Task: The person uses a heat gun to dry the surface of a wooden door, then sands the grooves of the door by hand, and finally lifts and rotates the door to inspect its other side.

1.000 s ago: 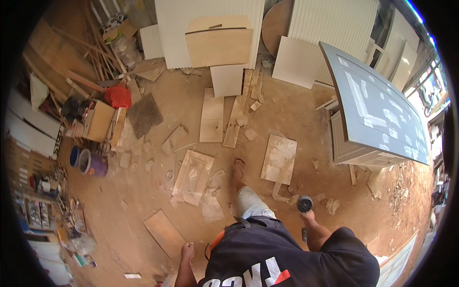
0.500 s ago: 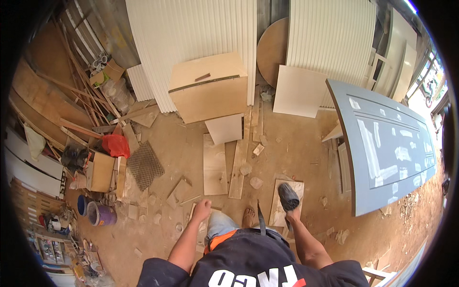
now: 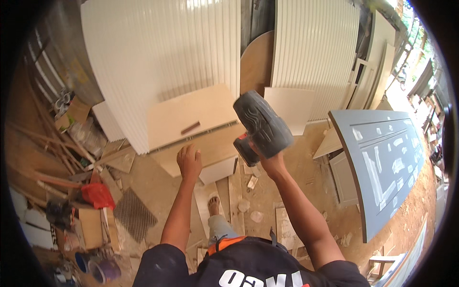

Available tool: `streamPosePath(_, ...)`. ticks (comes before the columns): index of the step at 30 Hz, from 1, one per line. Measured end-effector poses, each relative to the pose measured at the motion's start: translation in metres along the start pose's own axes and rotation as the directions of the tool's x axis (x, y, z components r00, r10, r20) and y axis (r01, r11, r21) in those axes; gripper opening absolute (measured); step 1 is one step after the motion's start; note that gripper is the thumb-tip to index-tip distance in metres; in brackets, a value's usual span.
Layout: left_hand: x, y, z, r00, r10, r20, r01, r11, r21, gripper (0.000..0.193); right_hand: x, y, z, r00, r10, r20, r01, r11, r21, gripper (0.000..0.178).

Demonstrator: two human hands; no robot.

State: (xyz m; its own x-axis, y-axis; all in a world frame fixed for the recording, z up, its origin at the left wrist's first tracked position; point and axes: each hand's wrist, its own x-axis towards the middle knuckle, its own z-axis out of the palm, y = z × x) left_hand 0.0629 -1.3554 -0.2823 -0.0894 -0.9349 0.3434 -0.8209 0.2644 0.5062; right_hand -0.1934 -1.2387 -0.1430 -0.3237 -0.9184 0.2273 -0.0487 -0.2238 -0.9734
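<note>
My right hand [image 3: 272, 164] is raised ahead of me, wrapped round the handle of a black cordless power tool [image 3: 263, 125] with red accents. The tool's bulky body hides most of the fingers and its working end. My left hand [image 3: 190, 161] is loosely bent, fingers a little apart and holding nothing, at the near side of a light wooden box [image 3: 191, 107]. Whether its fingertips touch the box I cannot tell. A dark slotted strip [image 3: 184, 137] runs along the box's edge, and a short brown wood piece [image 3: 191, 127] lies on top.
White ribbed panels [image 3: 167, 48] lean behind the box. At the right stands a grey door panel [image 3: 382, 162] with white filler patches. Scrap boards, a red bag [image 3: 97, 195], a mesh mat [image 3: 135, 214] and buckets [image 3: 104, 270] lie at the left.
I have stepped toward the wooden box. The right hand has lifted the power tool from low beside me up in front, and the left hand has reached forward to the box.
</note>
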Motion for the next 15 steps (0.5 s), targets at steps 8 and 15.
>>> streamPosePath(8,0.145,-0.05,0.023,0.977,0.123,0.172,-0.148,0.979,0.14,0.053,0.231,0.065,0.132,0.996,-0.026,-0.081,0.011,0.984,-0.18,0.038)
streamPosePath(15,0.181,-0.067,0.035,0.966,0.113,0.231,-0.134,0.988,0.079,0.048,0.284,0.117,0.162,0.983,0.123,-0.139,-0.144,0.978,-0.154,0.037)
